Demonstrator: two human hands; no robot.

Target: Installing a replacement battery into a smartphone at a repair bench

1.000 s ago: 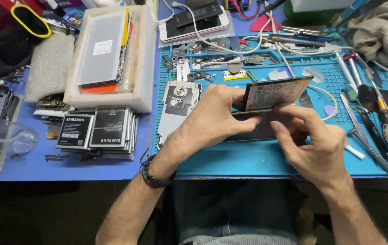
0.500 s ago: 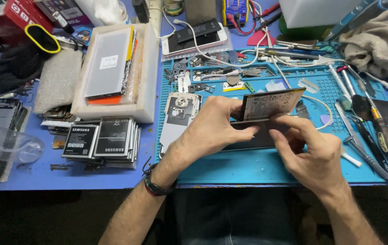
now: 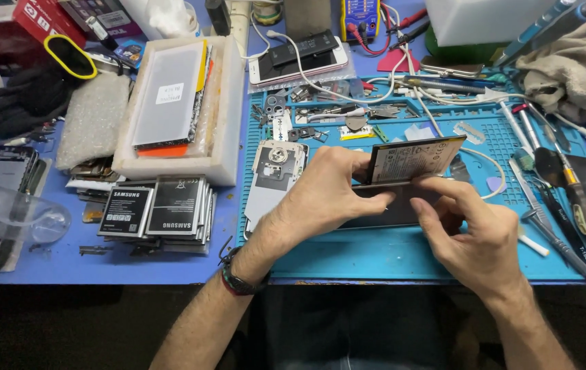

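On the counter's left side (image 3: 46, 264) we see a clear plastic tub (image 3: 5, 219), black gloves (image 3: 26, 103) and a foam tray (image 3: 228, 109) holding a flat grey panel (image 3: 169, 92), with a stack of batteries (image 3: 156, 209) just in front of it. Next, on the blue mat (image 3: 375, 250), a grey back cover (image 3: 269, 181) lies beside our left hand (image 3: 330, 195).

As for progress, the battery (image 3: 413, 159) looks already lifted: it stands tilted on its long edge above the dark phone body (image 3: 389, 209), one edge seemingly still close against it, so we judge it freed or nearly so and not yet set aside. Whether anything still ties it to the phone we cannot tell.

Our left hand is curled, fingers closed over the phone body's near edge and the battery's left end. Our right hand (image 3: 478, 236) is partly closed, its fingertips (image 3: 424, 186) pinching the battery's lower edge against the phone. Farther right lie screwdrivers (image 3: 577, 202), tweezers (image 3: 546, 229) and a crumpled cloth (image 3: 574, 65).
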